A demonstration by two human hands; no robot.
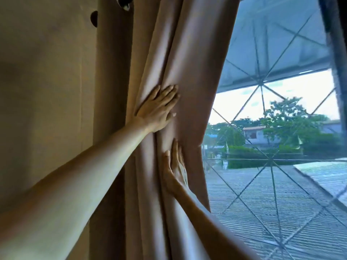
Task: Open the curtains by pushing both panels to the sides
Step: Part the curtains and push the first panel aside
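A brown curtain panel (189, 59) hangs bunched in folds at the left side of the window (272, 128). My left hand (157, 107) lies flat against the folds, fingers spread and pointing up to the right. Lower down, my right hand (173, 169) presses flat on the same panel with fingers pointing up. Neither hand grips the cloth. A dark strip at the far right edge (336, 44) may be the other panel; it is blurred.
A plain beige wall (47, 91) fills the left. A dark curtain-rod bracket (124, 2) shows at the top. The window glass has a diamond-pattern metal grille (270, 158); outside are corrugated roofs, trees and a house.
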